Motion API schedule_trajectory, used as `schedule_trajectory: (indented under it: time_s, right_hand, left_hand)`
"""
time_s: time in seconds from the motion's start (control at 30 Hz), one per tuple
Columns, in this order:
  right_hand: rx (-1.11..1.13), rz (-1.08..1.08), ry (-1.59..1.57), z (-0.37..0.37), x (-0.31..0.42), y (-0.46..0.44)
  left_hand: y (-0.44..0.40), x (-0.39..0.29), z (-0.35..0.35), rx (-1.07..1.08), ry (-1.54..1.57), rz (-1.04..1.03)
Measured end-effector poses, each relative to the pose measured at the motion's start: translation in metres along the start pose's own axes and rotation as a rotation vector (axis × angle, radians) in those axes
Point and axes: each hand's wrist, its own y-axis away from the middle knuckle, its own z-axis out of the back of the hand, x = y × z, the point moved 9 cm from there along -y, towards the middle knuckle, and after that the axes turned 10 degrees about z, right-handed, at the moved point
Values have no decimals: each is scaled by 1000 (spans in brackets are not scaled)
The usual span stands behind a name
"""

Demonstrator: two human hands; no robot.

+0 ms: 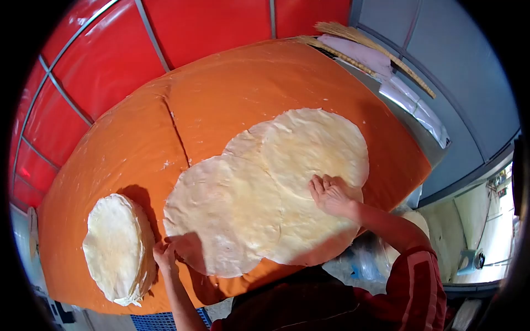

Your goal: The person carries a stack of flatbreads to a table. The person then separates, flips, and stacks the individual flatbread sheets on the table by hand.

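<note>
Several thin, round, pale dough sheets overlap on the orange cloth. A wide lower dough sheet (221,204) lies at the left of the group, and a round upper dough sheet (309,143) covers part of it at the upper right. My right hand (331,197) rests on the dough near the lower edge of that upper sheet, its fingers bent and slightly apart. At the left rim of the wide sheet, my left hand (164,255) has its fingers pinched together on the edge. Left of it stands a tall stack of round dough sheets (113,248).
Orange cloth (121,149) covers the large table, with a seam or fold running across it. At the far right corner lie straw brushes (381,47), a pinkish cloth (359,55) and a clear plastic bag (414,107). Red sheeting (210,33) on a metal frame stands behind.
</note>
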Motion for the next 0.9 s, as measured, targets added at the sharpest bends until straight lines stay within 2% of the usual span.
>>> schedule_trajectory:
  time_s: [0.03,0.07,0.17,0.23,0.27,0.37,0.43,0.47,0.5,0.57,0.6,0.63,0.67,0.7,0.73,0.77,0.8,0.83,0.87,0.9]
  right_hand:
    - [91,33,26,-5,2,-3]
    - [85,51,32,0,2,-6]
    - [-46,76,38,25,-2,-17]
    - [245,84,31,6,-14,-25]
    - [306,-89,-78,8,-46,-34]
    - [104,-416,-594,142,-85,-58]
    - [-122,-243,-369,210,-85,-89]
    - [-237,-159,-257,233,-75,-101]
    - [-238,-149,-256,237,-62,-113]
    - [-104,-138,-381,225,-9,-142]
    - [-32,-129,-443,214,24,-153]
    - [-51,-34,-327,199,64,-163]
    - [-80,56,-206,185,104,-171]
    - [-34,108,-474,140,141,-178]
    - [220,200,-313,125,178,-176]
    - [248,221,-469,103,191,-178]
    - [278,237,-627,92,200,-182]
    - [283,243,-623,86,202,-180]
    - [140,175,-670,103,193,-182]
    - [0,106,-716,122,185,-181]
  left_hand:
    - [1,11,-13,227,249,184]
    - [24,-14,-28,380,430,186]
    - [24,5,-35,345,488,299]
    - [32,-5,-44,375,593,241]
    - [36,-8,-46,363,578,231]
    - [36,-3,-45,341,587,230]
    - [34,0,-40,299,637,247]
    - [28,6,-42,342,795,213]
    - [28,4,-38,305,834,155]
    - [30,7,-33,213,873,199]
    - [33,6,-34,242,850,260]
    - [37,5,-34,240,840,313]
    - [41,4,-36,384,844,364]
    - [49,1,-37,531,847,412]
    - [59,-1,-38,544,891,499]
    - [57,3,-32,537,898,501]
    - [65,4,-42,733,897,562]
    - [76,5,-50,930,893,619]
    - [78,6,-53,1020,941,607]
    - [80,1,-50,1013,956,614]
